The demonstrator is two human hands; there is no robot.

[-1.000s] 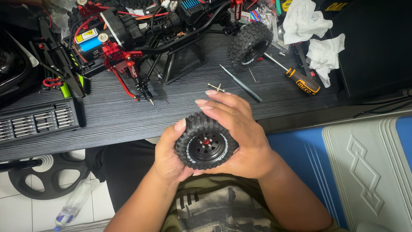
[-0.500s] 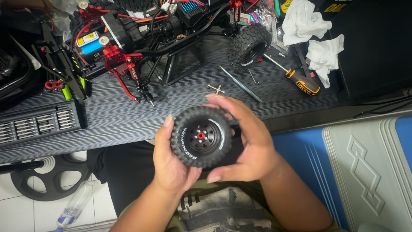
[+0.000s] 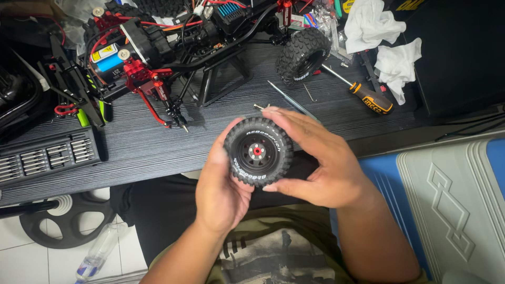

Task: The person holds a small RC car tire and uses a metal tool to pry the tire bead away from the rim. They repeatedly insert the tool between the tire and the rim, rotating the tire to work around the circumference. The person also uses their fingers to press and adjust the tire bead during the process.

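A small black knobbly model-car wheel (image 3: 258,152) with a black rim and a red hub centre is held between both hands at the near edge of the desk. My left hand (image 3: 221,189) cups it from the left and below. My right hand (image 3: 321,163) wraps its right side, fingers over the top and thumb under the tread. The wheel's face points up at the camera. Behind it on the desk stands a model-car chassis (image 3: 184,47) with red metal parts, raised on a black stand, with one mounted wheel (image 3: 302,55) at its right.
On the dark desk (image 3: 158,147) lie a screwdriver with an orange and black handle (image 3: 363,94), a thin driver (image 3: 289,102), small screws (image 3: 261,107) and white cloths (image 3: 384,37). A bit set tray (image 3: 44,158) sits at left. A blue and grey case (image 3: 447,200) stands at right.
Both hands have lifted the wheel a little toward the desk and turned it, so its rim faces the camera more squarely. The right hand has shifted from over the wheel to its side.
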